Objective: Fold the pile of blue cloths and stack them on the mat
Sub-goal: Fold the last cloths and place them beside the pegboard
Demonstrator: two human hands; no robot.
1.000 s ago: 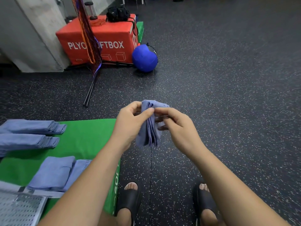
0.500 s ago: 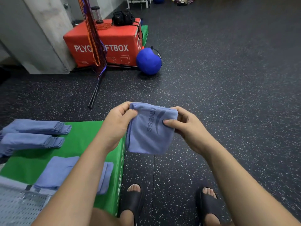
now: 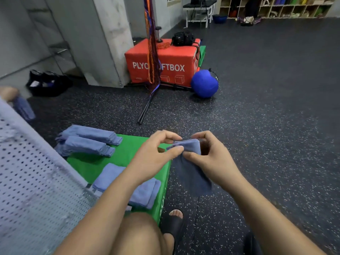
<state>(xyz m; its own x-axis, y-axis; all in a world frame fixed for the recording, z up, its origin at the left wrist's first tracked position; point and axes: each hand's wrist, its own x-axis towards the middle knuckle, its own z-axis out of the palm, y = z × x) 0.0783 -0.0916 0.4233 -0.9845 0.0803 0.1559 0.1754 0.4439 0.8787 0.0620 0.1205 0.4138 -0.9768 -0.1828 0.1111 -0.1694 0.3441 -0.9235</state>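
A folded blue cloth (image 3: 190,162) hangs in the air just past the right edge of the green mat (image 3: 95,164). My left hand (image 3: 156,153) pinches its top left edge and my right hand (image 3: 211,157) pinches the top right. Two stacks of folded blue cloths (image 3: 88,139) lie on the mat's far side. A flatter folded pile (image 3: 145,192) lies near its front edge, partly hidden by my left forearm.
A perforated grey metal panel (image 3: 31,190) fills the lower left. Beyond the mat stand a red plyo box (image 3: 171,59), a blue ball (image 3: 204,83) and a thin black stand (image 3: 147,107). A concrete pillar (image 3: 103,43) rises behind. My sandalled foot (image 3: 173,223) is on the floor.
The cloth, held spread flat between both hands half a second ago, is now folded narrower with my hands brought close together. The view has tilted up and shifted left.
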